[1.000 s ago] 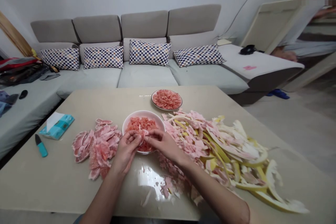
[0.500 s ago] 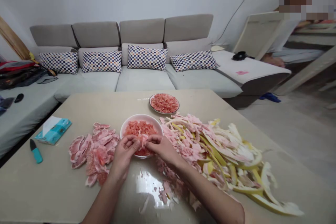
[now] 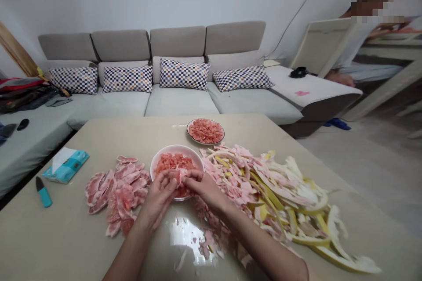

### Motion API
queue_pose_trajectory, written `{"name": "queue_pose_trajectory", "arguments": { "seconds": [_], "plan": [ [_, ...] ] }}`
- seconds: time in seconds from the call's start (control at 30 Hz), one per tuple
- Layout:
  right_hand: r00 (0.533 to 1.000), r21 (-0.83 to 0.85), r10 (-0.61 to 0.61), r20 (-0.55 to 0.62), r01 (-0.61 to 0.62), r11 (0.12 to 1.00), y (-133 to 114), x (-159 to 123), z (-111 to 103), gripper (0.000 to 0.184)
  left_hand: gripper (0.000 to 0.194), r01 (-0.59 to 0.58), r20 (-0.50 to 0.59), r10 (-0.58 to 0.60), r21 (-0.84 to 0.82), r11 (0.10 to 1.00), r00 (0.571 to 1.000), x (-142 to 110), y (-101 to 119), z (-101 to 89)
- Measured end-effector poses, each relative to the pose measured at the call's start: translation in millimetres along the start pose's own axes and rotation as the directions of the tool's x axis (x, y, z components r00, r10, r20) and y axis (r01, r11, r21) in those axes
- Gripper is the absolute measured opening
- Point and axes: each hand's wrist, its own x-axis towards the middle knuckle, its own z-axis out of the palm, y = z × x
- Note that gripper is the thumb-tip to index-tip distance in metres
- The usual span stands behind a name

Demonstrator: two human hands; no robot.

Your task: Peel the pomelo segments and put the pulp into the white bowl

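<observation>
Over the near rim of a white bowl point(image 3: 153, 163), my left hand point(image 3: 164, 188) and my right hand point(image 3: 201, 184) meet with bent fingers. Between their fingertips is a pink pomelo segment point(image 3: 180, 176), partly hidden by the fingers. Both hands are closed on it. Loose pink pomelo flesh point(image 3: 174, 162) fills the bowl beneath. Left of the bowl lies a pile of pomelo segments point(image 3: 123, 193) with pale membrane on them. To the right spreads a heap of pomelo peel and pith point(image 3: 263, 189), close to my right forearm.
Behind the bowl stands a dark-rimmed plate point(image 3: 206, 131) heaped with pomelo flesh. A teal-handled knife point(image 3: 44, 193) and a tissue pack point(image 3: 67, 166) lie at the table's left. Beyond the table is a grey sofa point(image 3: 181, 101). A person point(image 3: 349, 59) sits at the far right.
My fingers have shifted slightly around the pomelo segment, and my left hand has turned a little inward. The whole view has tilted slightly. The bowl and piles stay in place.
</observation>
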Motion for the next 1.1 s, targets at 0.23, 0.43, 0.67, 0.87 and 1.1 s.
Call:
{"name": "queue_pose_trajectory", "arguments": {
  "seconds": [0.23,0.43,0.67,0.87,1.1],
  "plan": [
    [0.980,-0.210,-0.195,-0.048,0.181,0.961,2.1,-4.1,4.9,0.018,0.049,-0.176,-0.152,0.238,0.340,0.924,0.959,6.6,-6.5,-4.6],
    [0.969,-0.308,-0.246,0.032,0.244,0.920,0.5,-7.7,9.1,0.011,0.040,-0.262,-0.129,0.414,0.597,0.758,0.901,7.3,-8.0,-12.0],
    [0.968,-0.248,-0.237,0.086,0.251,0.936,4.2,-6.6,6.7,0.012,0.022,-0.296,-0.028,0.379,0.571,0.766,0.925,3.1,-3.0,-6.5],
    [0.976,-0.195,-0.206,0.068,0.216,0.957,1.1,-7.4,6.9,0.010,0.019,-0.277,-0.018,0.362,0.608,0.744,0.932,0.8,-4.8,-7.7],
    [0.996,-0.127,-0.081,0.028,0.084,0.988,0.0,-3.7,5.3,0.005,0.021,-0.265,-0.005,0.334,0.597,0.757,0.942,2.8,-3.6,-9.3]
  ]
}}
